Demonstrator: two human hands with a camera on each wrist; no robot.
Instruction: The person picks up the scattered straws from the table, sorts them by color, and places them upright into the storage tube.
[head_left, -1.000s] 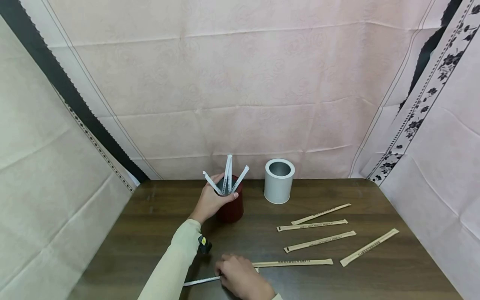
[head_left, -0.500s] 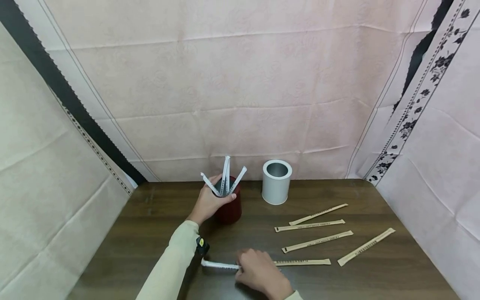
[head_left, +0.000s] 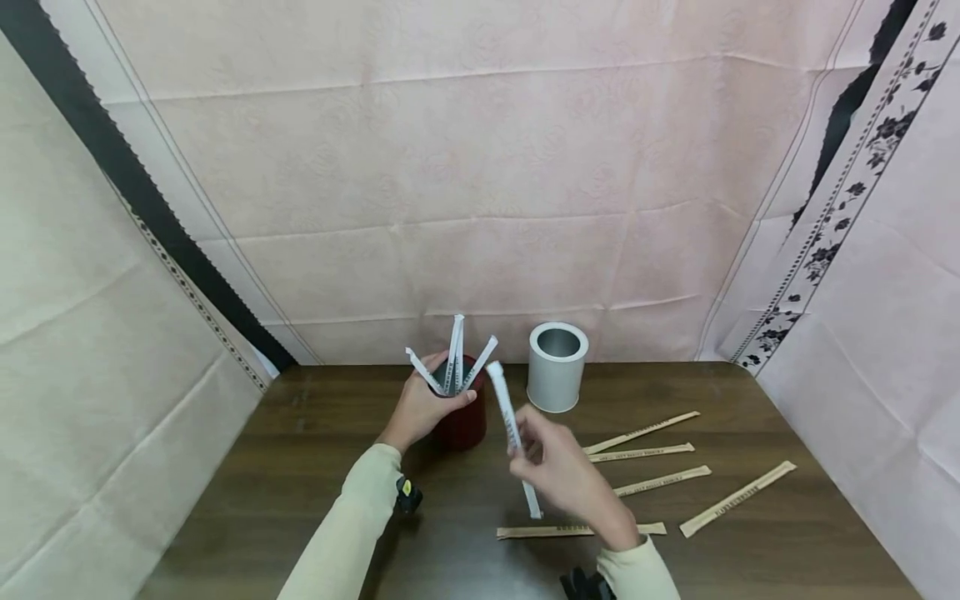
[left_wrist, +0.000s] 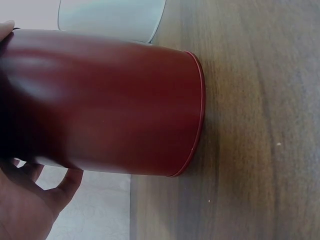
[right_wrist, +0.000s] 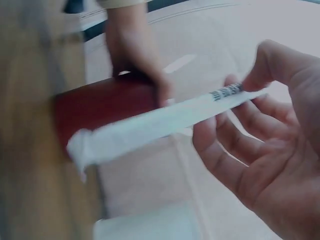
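My left hand (head_left: 418, 410) grips a dark red cup (head_left: 465, 425) near its rim, the thumb and fingers spread round it. Inside that cup stand several slim white stick packets (head_left: 456, 354). In the left wrist view the red cup (left_wrist: 110, 105) shows large, its base on the table. My right hand (head_left: 558, 467) pinches one white stick packet (head_left: 504, 402) above the table, to the right of the red cup. It is tilted, with its upper end near the cup. The right wrist view shows the packet (right_wrist: 150, 125) between thumb and fingers, its print partly visible.
A white cup (head_left: 555, 375) stands right of the red one, near the table's back edge. Several tan stick packets (head_left: 738, 498) lie on the brown table (head_left: 247, 508). One tan packet (head_left: 540, 532) lies partly behind the right arm. Pale cloth (head_left: 480, 183) hangs around the table.
My right hand has lifted the white stick packet off the table and moved it right and away from me, turning it more upright. The left hand keeps holding the red cup.
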